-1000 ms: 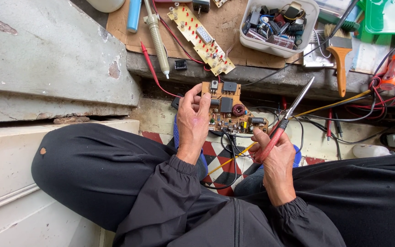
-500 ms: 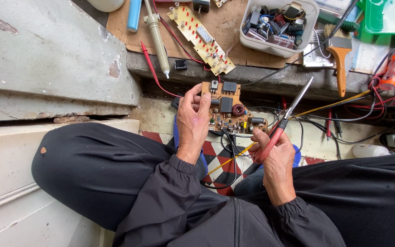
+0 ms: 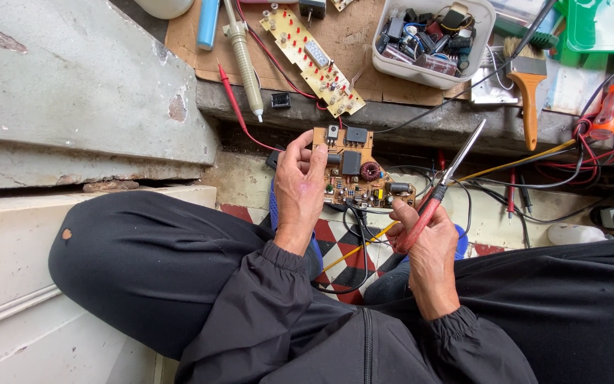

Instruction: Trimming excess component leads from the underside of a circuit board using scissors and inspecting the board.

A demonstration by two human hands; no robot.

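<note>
Two hands | left hand (image 3: pixel 300 186) grips circuit board (image 3: pixel 355 165) | right hand (image 3: pixel 426 245) beside

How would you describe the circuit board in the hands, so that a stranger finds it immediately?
Start at the cardboard sheet on the ledge, then look just below its edge. There the left hand holds a brown circuit board. Unlike the long yellow board above, it carries a copper coil.

Between the left hand (image 3: pixel 300 186) and the right hand (image 3: pixel 424 245) only a narrow gap stays open, crossed by black and yellow wires (image 3: pixel 361 235) under the circuit board (image 3: pixel 357 167). Beyond the board, the concrete ledge (image 3: pixel 421 121) is crowded with a long circuit strip (image 3: pixel 312 57), a solder pump (image 3: pixel 244 64), a white parts tub (image 3: pixel 431 35) and a paintbrush (image 3: pixel 527 85). Tangled cables (image 3: pixel 577 160) block the right, while the bare grey slab (image 3: pixel 72 92) on the left offers free room.
</note>
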